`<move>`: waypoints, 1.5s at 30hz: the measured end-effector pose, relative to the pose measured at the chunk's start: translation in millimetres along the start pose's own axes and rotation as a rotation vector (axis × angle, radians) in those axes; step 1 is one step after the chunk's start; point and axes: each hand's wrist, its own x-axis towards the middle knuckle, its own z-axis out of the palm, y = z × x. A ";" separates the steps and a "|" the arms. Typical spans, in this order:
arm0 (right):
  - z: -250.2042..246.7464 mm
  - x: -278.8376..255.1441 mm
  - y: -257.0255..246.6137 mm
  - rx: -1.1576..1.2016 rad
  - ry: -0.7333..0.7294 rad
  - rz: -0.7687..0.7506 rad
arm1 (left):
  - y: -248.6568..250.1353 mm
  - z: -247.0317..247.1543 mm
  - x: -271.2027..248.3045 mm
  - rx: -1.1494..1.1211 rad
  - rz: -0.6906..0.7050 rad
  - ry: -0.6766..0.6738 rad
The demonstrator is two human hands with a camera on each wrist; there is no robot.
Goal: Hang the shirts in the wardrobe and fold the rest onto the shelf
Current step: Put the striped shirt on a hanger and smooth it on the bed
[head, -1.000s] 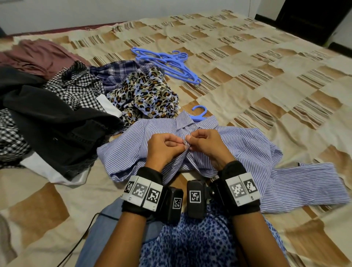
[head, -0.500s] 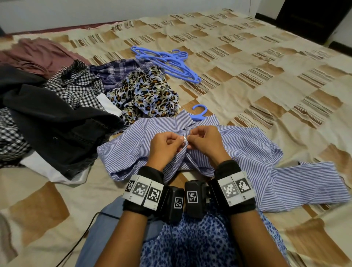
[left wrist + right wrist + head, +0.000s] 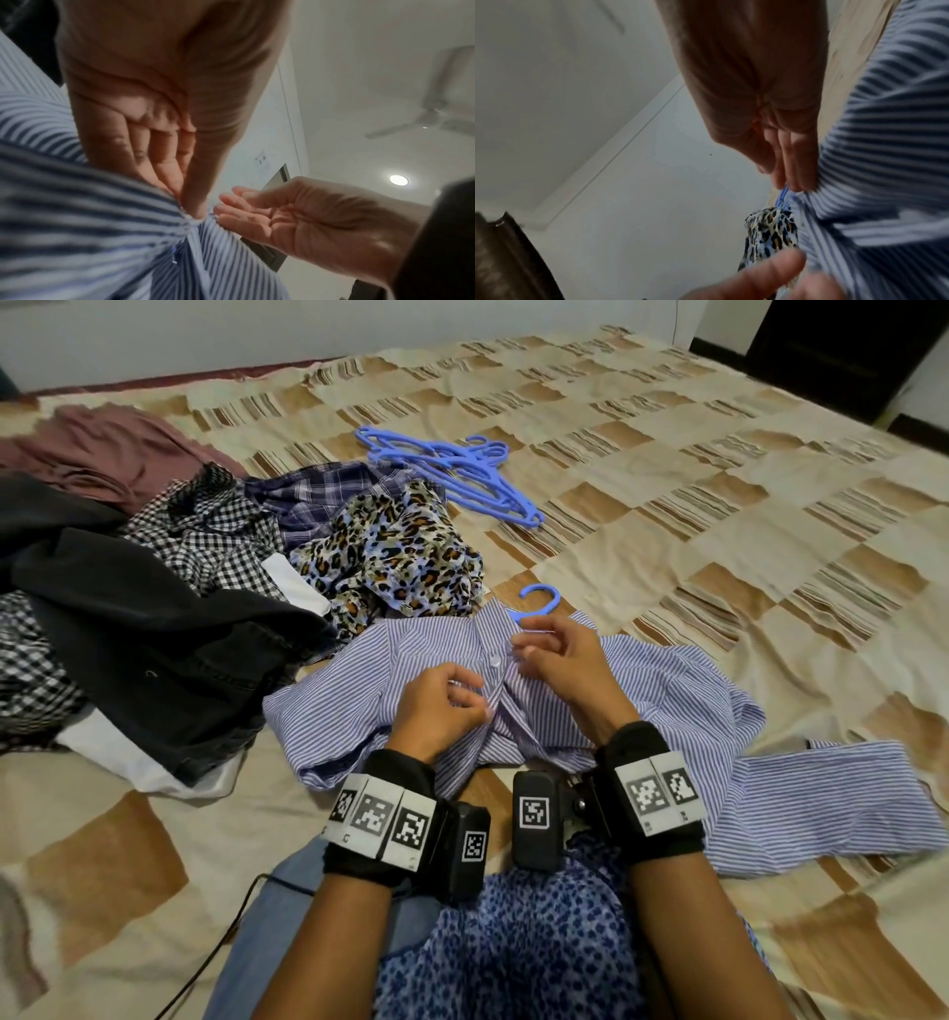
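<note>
ceiling fan [image 3: 434, 113] above striped shirt [image 3: 77, 223]

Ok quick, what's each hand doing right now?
Left hand: pinches the striped shirt at its front edge.
Right hand: fingers loosely curled up near the collar, holding nothing that can be seen.

Hanger [image 3: 536, 603] body hidden under striped shirt [image 3: 693, 701]; hook shows.

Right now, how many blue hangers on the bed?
4, roughly: one inside the striped shirt, its hook out at the collar; about three in the hanger stack behind the leopard-print top. The stack overlaps; more may hide.
</note>
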 end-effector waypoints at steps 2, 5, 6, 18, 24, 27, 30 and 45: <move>-1.5 0.4 1.1 -0.108 -0.006 -0.025 | -2.2 -3.9 2.2 0.067 -0.041 0.046; -2.7 -1.9 3.3 -0.174 0.010 -0.039 | -4.7 -4.7 2.0 0.122 -0.182 -0.043; -2.7 -2.8 3.4 -0.183 0.025 -0.044 | -5.2 -4.2 1.8 0.145 -0.204 -0.062; 4.6 9.1 24.0 -0.863 -0.143 0.163 | 0.4 -5.3 1.1 0.227 -0.116 0.111; 10.8 16.2 29.7 -1.002 -0.221 0.176 | -1.9 -4.1 1.5 0.219 0.004 0.137; 12.2 17.1 29.1 -0.958 -0.213 0.156 | -2.8 -3.2 1.1 0.213 0.073 0.113; 7.0 12.7 17.8 -0.805 -0.080 0.023 | -4.4 -5.7 0.7 0.156 0.055 0.059; 3.4 -16.4 -6.7 -0.497 -0.305 -0.125 | 11.9 -9.1 -6.6 -0.255 0.047 -0.020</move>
